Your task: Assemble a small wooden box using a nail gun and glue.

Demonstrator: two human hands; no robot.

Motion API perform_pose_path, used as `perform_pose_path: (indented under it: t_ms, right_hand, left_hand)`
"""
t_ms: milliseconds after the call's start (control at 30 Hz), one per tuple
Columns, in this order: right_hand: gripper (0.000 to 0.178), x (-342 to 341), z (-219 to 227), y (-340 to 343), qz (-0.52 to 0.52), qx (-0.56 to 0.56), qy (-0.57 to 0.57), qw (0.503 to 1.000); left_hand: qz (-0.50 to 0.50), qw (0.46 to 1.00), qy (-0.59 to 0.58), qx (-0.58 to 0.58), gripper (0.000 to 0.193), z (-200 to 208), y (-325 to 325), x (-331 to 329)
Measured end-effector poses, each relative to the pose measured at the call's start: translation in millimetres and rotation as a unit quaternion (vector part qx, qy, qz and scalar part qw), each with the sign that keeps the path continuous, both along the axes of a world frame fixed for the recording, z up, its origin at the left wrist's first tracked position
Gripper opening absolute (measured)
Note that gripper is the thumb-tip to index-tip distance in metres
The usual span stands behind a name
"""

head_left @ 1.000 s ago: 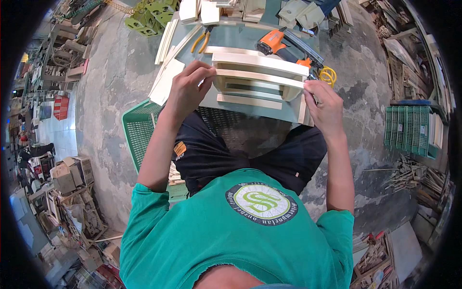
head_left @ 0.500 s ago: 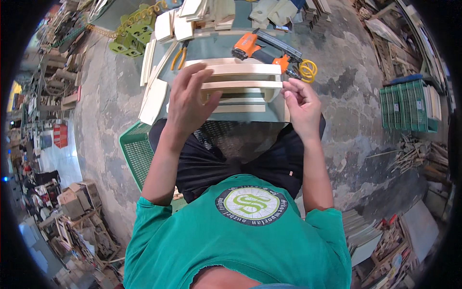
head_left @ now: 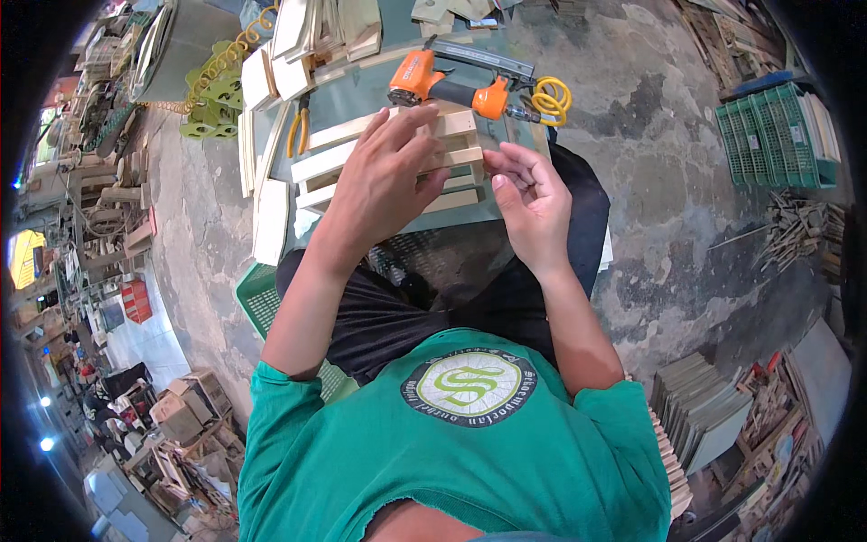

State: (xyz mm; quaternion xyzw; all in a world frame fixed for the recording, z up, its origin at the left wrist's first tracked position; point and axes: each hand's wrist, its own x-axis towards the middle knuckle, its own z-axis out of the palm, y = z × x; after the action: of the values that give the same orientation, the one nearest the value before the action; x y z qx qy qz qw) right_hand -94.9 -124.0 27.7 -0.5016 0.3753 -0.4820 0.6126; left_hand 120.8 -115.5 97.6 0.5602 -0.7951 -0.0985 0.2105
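Note:
A small slatted frame of pale wood [head_left: 323,164] stands on the grey-green work surface before me, its slats slanting up to the right. My left hand [head_left: 384,167] reaches over its middle, fingers bent across the upper slats and thumb on the near side, closed on the frame. At the right end of a slat, my right hand [head_left: 533,194] has its fingertips against or just beside the wood. Its fingers are loosely bent and apart, with nothing visible in them. Beyond the frame lies an orange and black nail gun [head_left: 452,88] with a yellow coiled hose [head_left: 550,101].
Orange-handled pliers [head_left: 298,131] lie left of the frame, near stacked wooden boards [head_left: 271,217]. More wood pieces [head_left: 316,32] sit at the far edge. A green crate [head_left: 257,294] stands by my left leg; another green crate [head_left: 777,135] is at far right.
The view has swung, shifting the bench things leftward. The wooden frame has turned, its left end now nearer me. My left hand has come further over the slats; my right stays by the slat end.

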Motion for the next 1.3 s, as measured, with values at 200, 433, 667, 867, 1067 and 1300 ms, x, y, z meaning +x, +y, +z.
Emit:
perform_pose_path:
  t_ms: [200,433,667,867,1067,1300]
  right_hand:
    - [0.041,0.9,-1.6,0.3,-0.015,-0.012,-0.022,1.000]
    - [0.040,3.4,-2.0,3.4,-0.019,-0.005,-0.039,0.999]
    - [0.040,1.7,0.2,3.4,-0.014,-0.006,-0.012,1.000]
    - [0.039,1.0,1.1,4.3,-0.025,-0.041,0.056,0.997]
    - [0.038,-0.1,4.1,3.7,-0.023,-0.067,0.091,0.993]
    - [0.037,-1.6,7.9,-1.2,-0.026,-0.111,0.145,0.983]
  left_hand:
    - [-0.011,1.000,0.014,-0.006,0.022,0.0,-2.1,-1.6]
    - [-0.019,0.999,0.029,-0.019,0.021,-4.0,-1.4,0.6]
    - [-0.012,0.999,0.027,-0.032,0.023,-5.4,0.5,-1.3]
    - [-0.013,0.998,0.037,-0.039,0.024,-5.8,0.2,-1.4]
    - [-0.010,0.998,0.039,-0.049,0.022,-7.2,0.6,-1.9]
    - [-0.014,0.996,0.037,-0.081,0.014,-14.4,-1.4,-0.3]
